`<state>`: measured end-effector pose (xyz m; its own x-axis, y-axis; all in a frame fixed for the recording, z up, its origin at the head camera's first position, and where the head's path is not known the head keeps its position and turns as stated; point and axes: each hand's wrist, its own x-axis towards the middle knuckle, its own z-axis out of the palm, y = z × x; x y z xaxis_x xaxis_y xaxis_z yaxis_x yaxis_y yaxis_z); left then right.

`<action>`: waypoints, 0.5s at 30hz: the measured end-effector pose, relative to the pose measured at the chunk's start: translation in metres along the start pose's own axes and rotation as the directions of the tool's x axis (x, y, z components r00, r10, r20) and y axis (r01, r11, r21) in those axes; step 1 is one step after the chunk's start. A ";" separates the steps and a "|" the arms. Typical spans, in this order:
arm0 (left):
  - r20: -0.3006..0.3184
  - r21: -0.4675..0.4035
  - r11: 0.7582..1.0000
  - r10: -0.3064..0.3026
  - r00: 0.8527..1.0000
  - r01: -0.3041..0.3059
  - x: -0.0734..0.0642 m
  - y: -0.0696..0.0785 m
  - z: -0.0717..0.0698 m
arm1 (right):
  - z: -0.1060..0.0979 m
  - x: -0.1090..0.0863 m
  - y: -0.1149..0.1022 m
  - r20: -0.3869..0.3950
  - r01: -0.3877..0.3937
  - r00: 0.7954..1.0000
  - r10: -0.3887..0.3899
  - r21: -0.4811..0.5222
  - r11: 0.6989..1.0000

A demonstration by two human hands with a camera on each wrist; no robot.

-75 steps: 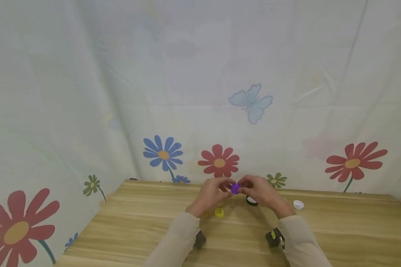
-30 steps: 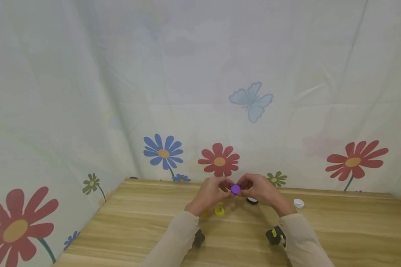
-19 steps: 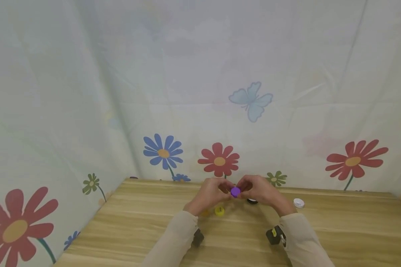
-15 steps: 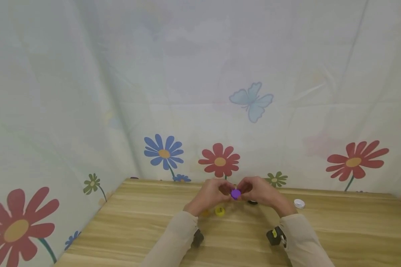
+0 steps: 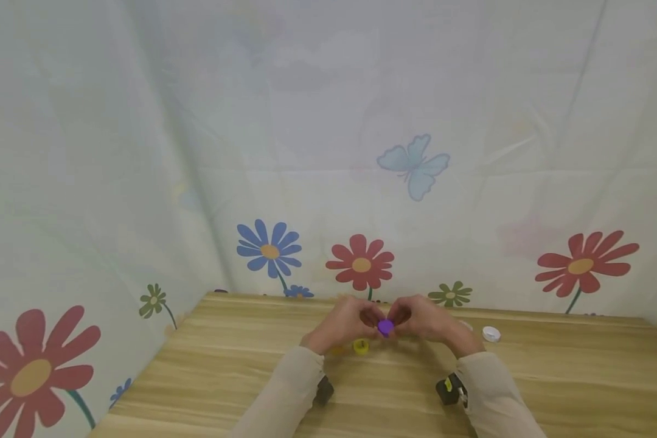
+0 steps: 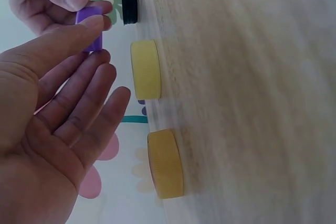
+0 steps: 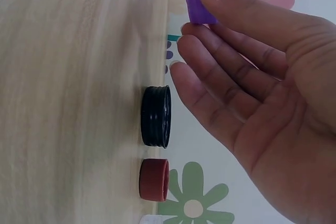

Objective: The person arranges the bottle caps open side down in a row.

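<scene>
A small purple bottle cap (image 5: 385, 327) is pinched between both hands, over the middle of the table. My left hand (image 5: 344, 323) holds its left side by thumb and fingertips; in the left wrist view the other fingers stretch out beneath the cap (image 6: 94, 39). From the right, my right hand (image 5: 424, 319) pinches the same cap (image 7: 199, 6) with thumb and forefinger. Close below the left hand lies a yellow cap (image 5: 361, 347), with an orange cap (image 6: 165, 164) beside it. Near the right hand stand a black cap (image 7: 156, 116) and a red cap (image 7: 154, 180), both hidden in the head view.
A white cap (image 5: 491, 334) lies on the wooden table (image 5: 569, 377) to the right of the right wrist. Behind the table's far edge hangs a curtain (image 5: 317, 152) printed with flowers. Black wrist cameras (image 5: 449, 389) sit under both sleeves.
Both hands have lowered the purple cap toward the table, and its top faces the head camera throughout. The black cap, seen earlier in the head view, is now covered by the right hand.
</scene>
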<state>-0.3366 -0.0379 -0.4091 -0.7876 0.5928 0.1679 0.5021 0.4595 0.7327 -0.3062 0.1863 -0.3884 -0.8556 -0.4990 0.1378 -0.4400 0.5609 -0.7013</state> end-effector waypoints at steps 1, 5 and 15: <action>0.005 0.002 1.000 0.000 1.000 0.000 0.000 0.000 0.000 | 0.001 0.000 0.000 0.003 0.001 1.000 -0.001 0.000 1.000; 0.016 0.010 1.000 0.014 1.000 -0.014 -0.001 0.000 -0.001 | 0.002 0.001 0.000 0.008 0.009 1.000 -0.009 -0.007 1.000; 0.070 0.006 1.000 -0.003 0.998 0.003 -0.004 0.002 0.000 | 0.007 -0.001 -0.004 0.031 -0.054 0.998 0.055 -0.041 0.998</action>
<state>-0.3324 -0.0395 -0.4087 -0.7620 0.6365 0.1190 0.5024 0.4652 0.7289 -0.3018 0.1804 -0.3908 -0.8696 -0.4878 0.0769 -0.4041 0.6134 -0.6785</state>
